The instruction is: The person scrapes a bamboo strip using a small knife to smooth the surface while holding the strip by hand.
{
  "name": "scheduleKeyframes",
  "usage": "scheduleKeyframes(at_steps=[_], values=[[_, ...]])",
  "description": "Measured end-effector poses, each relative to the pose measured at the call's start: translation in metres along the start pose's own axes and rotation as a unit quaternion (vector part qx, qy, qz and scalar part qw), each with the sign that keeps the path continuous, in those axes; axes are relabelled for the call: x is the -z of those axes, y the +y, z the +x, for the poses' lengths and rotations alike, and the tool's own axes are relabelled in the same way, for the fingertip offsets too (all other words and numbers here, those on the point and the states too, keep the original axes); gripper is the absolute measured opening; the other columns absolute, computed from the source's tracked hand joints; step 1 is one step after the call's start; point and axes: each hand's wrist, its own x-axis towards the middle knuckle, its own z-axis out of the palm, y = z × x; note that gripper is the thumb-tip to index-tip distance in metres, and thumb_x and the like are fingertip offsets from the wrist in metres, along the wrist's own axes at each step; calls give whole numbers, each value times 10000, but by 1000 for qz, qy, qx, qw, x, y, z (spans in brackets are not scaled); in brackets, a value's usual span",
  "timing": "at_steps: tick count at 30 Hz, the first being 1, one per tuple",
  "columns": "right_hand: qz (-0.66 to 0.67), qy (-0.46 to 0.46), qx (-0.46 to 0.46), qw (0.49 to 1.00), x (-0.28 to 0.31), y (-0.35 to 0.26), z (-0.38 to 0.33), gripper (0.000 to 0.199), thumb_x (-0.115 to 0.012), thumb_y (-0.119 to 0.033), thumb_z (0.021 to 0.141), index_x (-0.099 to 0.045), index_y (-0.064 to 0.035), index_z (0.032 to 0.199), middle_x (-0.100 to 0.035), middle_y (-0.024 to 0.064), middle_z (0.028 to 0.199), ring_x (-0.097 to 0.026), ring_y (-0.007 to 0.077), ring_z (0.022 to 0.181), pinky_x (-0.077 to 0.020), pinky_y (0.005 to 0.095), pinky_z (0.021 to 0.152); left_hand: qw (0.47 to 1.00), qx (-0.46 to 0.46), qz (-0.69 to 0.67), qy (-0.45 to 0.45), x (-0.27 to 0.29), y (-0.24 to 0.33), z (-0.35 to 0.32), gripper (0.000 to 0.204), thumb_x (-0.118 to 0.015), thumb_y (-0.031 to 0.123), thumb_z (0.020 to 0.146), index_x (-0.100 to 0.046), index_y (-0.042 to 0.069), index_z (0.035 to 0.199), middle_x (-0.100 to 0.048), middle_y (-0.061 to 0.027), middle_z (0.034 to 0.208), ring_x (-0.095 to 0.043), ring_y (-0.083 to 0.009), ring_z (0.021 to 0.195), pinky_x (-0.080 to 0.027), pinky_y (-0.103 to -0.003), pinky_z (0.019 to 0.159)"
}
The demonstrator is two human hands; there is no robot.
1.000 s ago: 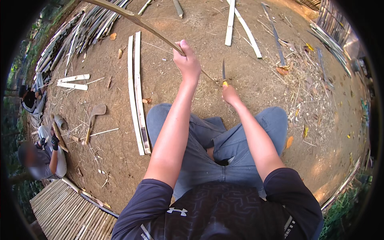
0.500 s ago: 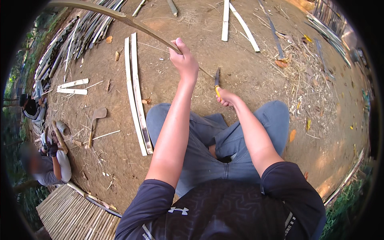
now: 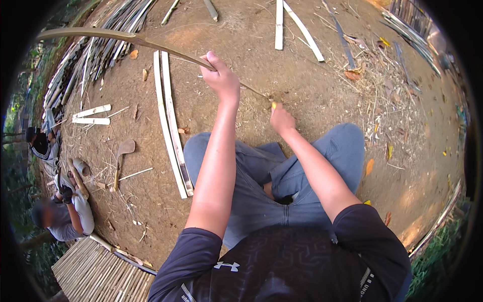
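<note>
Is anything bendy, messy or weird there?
The long stick in the left hand looks bent, though the wide view may cause some of that. On the ground to the right, dry scraps and leaves lie strewn every which way, so it looks messy.

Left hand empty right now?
No, the left hand is closed around a long brown strip, which sticks out on both sides of the fist.
</note>
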Motion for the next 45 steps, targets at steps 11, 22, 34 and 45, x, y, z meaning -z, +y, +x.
scheduleKeyframes(at_steps=[11,22,34,45], values=[[373,-432,-116,813,38,32,47,381,-356,-458,1036,-490,-112,949,-452,-64,679,-219,9,430,-143,185,350,1000,-21,5,0,4,7,-5,306,-423,297,1066,-394,105,831,-376,33,605,-375,-62,490,-328,-254,432],[86,-38,-1,996,81,56,2,517,-434,-421,1008,-623,13,1215,-631,276,1197,-607,421,1132,-467,488,965,997,23,-74,8,17,37,-15,325,-387,304,1081,-352,119,816,-353,36,611,-339,-60,498,-303,-258,451],[-40,-99,109,988,42,38,-36,456,-459,-404,1010,-631,-24,1195,-692,205,1112,-661,372,1057,-518,476,902,994,45,-39,89,90,29,-62,317,-364,318,1087,-298,140,832,-329,25,620,-316,-85,496,-362,-278,471],[-7,56,112,992,16,28,-21,384,-443,-339,1012,-553,16,1107,-711,226,912,-706,393,848,-558,503,749,970,134,14,201,121,-17,-39,375,-458,391,1053,-325,117,832,-350,1,589,-388,-110,475,-418,-289,449]])
